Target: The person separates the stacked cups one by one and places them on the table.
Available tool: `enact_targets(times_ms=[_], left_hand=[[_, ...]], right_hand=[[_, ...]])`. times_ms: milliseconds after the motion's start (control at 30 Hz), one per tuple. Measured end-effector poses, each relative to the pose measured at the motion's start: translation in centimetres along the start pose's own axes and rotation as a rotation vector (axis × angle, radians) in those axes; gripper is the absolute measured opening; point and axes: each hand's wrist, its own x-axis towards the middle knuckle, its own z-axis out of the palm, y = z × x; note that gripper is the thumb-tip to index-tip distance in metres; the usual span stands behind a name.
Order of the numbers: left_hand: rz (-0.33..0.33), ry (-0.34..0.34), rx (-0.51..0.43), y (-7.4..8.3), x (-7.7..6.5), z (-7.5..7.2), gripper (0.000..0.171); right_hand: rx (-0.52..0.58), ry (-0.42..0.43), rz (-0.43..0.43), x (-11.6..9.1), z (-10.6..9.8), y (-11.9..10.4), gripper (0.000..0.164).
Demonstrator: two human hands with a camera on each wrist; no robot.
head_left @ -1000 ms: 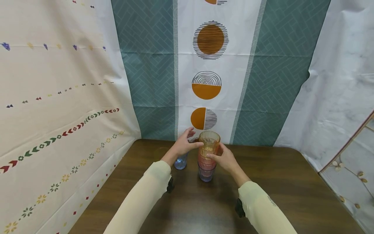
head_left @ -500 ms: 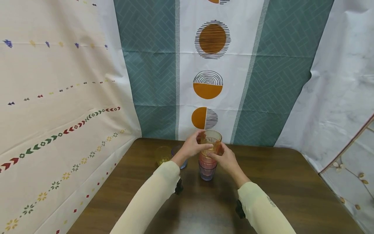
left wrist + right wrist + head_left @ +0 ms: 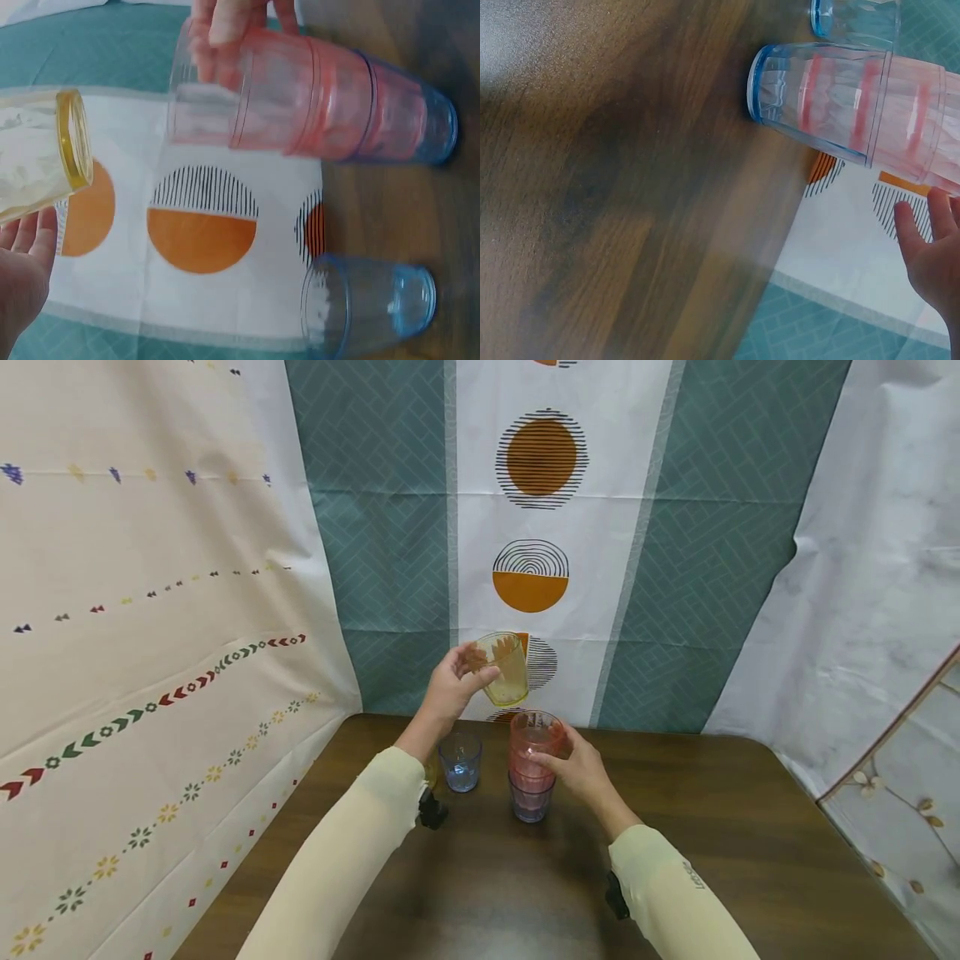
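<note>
My left hand (image 3: 450, 692) holds a clear yellow cup (image 3: 508, 675) by its side, tilted in the air above and left of a stack. In the left wrist view this yellow cup (image 3: 34, 154) is apart from the stack. The stack is made of nested pink cups (image 3: 536, 745) standing in a blue cup (image 3: 528, 808) on the table. My right hand (image 3: 583, 766) grips the upper pink part from the right; its fingers (image 3: 229, 30) curl round the pink wall in the left wrist view. Another blue cup (image 3: 460, 771) stands upright left of the stack.
A further yellow cup (image 3: 431, 773) is mostly hidden behind my left wrist, beside the lone blue cup. The brown wooden table (image 3: 697, 835) ends at a patterned cloth (image 3: 393, 677) hanging behind it. More cloth hangs at left and right.
My left hand took hold of the yellow cup on top of the stack, lifted it out and moved it up and left. The right hand stayed on the stack.
</note>
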Motion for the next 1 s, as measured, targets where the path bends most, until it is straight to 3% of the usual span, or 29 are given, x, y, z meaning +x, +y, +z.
enact_targets(times_ms=[200, 400, 600, 667, 1000], left_hand=[[-0.015, 0.044, 0.109, -1.4, -1.7, -2.2, 0.072], [-0.074, 0.078, 0.143, -4.2, -4.9, -3.4, 0.079], [-0.127, 0.126, 0.196, -7.0, -9.0, -3.4, 0.080], [-0.130, 0.134, 0.214, -9.1, -9.8, -3.4, 0.081], [-0.227, 0.119, 0.242, -12.9, -13.2, -2.7, 0.085]], right_hand=[[0.023, -0.002, 0.004, -0.1, 0.0, 0.1, 0.080], [0.024, -0.003, 0.013, -0.4, 0.1, 0.3, 0.082], [0.004, -0.013, 0.019, -0.3, 0.1, 0.3, 0.083], [0.000, -0.011, 0.018, -0.4, 0.1, 0.2, 0.083], [0.006, -0.011, 0.010, -0.3, 0.0, 0.0, 0.083]])
